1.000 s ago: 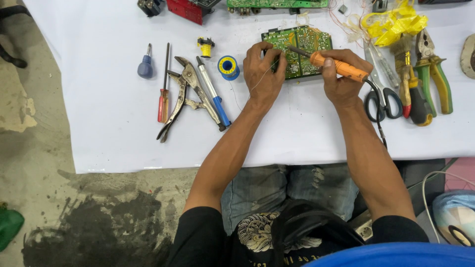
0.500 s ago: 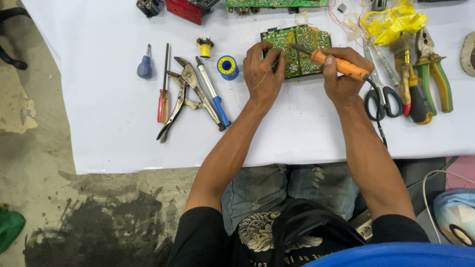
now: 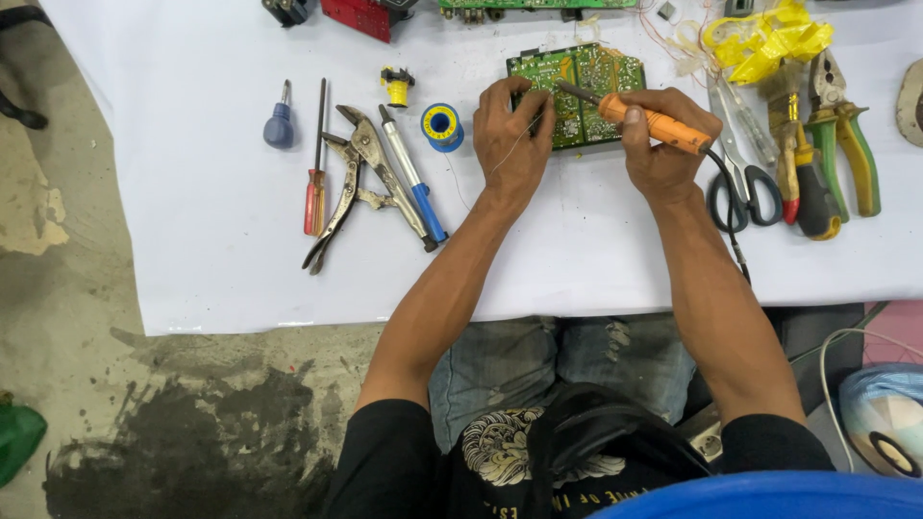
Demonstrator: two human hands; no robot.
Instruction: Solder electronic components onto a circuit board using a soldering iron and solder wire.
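Observation:
A green circuit board (image 3: 594,86) lies on the white sheet (image 3: 240,279) in front of me. My right hand (image 3: 659,154) grips an orange-handled soldering iron (image 3: 654,123), its metal tip resting on the board's left half. My left hand (image 3: 510,135) rests at the board's left edge and pinches a thin solder wire (image 3: 508,154) that trails off toward the blue solder spool (image 3: 442,126). The iron's black cord (image 3: 726,207) runs back over the table edge.
Left of my hands lie locking pliers (image 3: 356,183), a blue-handled tool (image 3: 415,183), a red screwdriver (image 3: 314,183), a stubby blue screwdriver (image 3: 279,123). To the right are scissors (image 3: 742,163), green-handled pliers (image 3: 846,135), a red-and-black tool (image 3: 803,178), yellow plastic (image 3: 764,38). Further boards sit at the far edge.
The iron's tip has stayed on the board while both hands shifted only slightly; the left hand's fingers have closed in nearer the tip.

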